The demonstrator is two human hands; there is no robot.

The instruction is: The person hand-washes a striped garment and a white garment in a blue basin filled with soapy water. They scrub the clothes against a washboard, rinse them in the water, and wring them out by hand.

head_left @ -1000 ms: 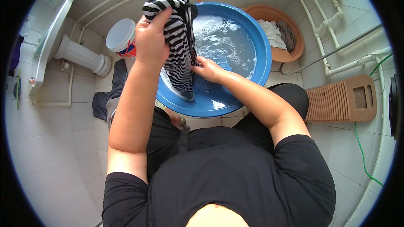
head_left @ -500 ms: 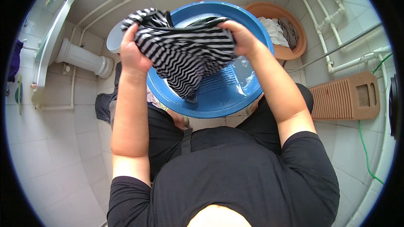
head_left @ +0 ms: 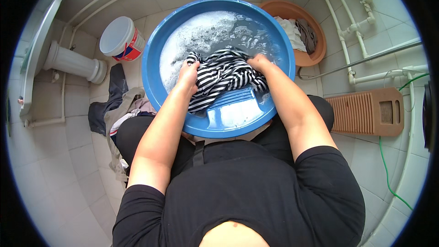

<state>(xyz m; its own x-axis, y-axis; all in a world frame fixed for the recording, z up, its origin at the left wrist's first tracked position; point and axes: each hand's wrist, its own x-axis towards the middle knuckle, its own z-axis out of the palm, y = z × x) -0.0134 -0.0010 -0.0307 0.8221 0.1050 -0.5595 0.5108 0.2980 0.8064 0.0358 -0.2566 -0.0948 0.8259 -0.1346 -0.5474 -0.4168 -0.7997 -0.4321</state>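
Head view: both arms reach straight out; left hand (head_left: 188,74) and right hand (head_left: 259,62) each clench one striped shirt (head_left: 224,77) in one blue basin (head_left: 157,59), twelve o'clock.

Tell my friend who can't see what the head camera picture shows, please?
Both hands, left hand and right hand, grip a black-and-white striped garment in a blue basin of soapy water. A white bucket, a brown basin holding clothes and a brown washboard stand around on the tiled floor.
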